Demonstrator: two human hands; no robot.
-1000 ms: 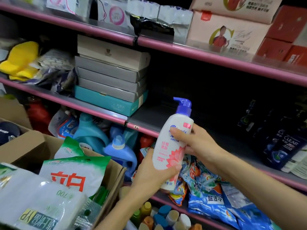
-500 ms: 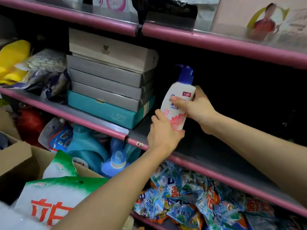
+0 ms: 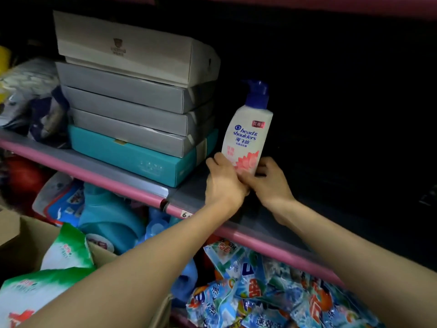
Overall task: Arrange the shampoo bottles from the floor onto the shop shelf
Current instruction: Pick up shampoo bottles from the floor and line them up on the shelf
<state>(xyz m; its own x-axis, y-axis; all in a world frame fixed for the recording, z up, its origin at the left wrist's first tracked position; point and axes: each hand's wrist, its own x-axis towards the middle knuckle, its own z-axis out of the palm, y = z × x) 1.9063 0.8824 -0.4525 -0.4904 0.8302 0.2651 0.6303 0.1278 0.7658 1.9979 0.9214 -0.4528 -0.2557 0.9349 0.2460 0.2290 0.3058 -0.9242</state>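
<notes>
Here, both hands' fingers (image 3: 218, 162) around the upright shampoo bottle's (image 3: 248, 136) base — grasping.

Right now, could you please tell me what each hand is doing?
Left hand: fingers curled round the base of the shampoo bottle, holding it.
Right hand: also holding the bottle's base, from the other side.

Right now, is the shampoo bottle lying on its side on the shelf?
No, the shampoo bottle stands upright beside the stacked boxes, with the left hand and right hand holding its base.
</notes>
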